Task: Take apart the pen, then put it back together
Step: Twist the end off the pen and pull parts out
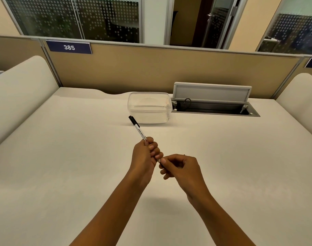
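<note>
A white pen (138, 130) with a black cap and black lettering points up and away to the left, held above the desk. My left hand (146, 157) is wrapped around the pen's lower barrel. My right hand (180, 167) pinches the pen's near end with thumb and forefinger, just right of the left hand. The pen's near tip is hidden between the fingers. The black cap sits on the far end.
A clear plastic box (150, 107) with a lid stands on the cream desk (62, 157) just beyond the pen. To its right is an open cable hatch (214, 103). Padded side partitions flank the desk, and a tan divider closes the back.
</note>
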`<state>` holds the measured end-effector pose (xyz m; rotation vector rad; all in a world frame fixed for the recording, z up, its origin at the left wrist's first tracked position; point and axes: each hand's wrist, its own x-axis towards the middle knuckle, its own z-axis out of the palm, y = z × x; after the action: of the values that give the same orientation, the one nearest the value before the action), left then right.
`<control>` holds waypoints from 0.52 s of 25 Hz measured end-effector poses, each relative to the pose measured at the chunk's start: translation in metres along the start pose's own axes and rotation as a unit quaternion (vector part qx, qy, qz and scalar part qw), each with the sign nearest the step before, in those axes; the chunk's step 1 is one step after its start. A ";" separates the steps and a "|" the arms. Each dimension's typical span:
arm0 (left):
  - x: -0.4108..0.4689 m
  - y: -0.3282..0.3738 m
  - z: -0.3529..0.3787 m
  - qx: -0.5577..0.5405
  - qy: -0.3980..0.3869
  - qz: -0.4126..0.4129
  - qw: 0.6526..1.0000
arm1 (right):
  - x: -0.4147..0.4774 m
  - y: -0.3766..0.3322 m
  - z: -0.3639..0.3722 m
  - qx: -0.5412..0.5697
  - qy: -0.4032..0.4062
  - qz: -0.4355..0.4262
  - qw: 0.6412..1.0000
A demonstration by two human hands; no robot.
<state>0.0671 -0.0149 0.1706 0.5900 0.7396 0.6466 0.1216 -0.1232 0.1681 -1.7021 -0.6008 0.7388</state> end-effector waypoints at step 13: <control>0.003 -0.003 0.005 -0.064 -0.012 -0.008 0.998 | -0.004 -0.005 0.007 -0.235 0.116 -0.167 0.950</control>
<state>0.0737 -0.0163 0.1700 0.4734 0.6756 0.6658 0.1136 -0.1205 0.1721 -2.0134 -0.9202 0.1502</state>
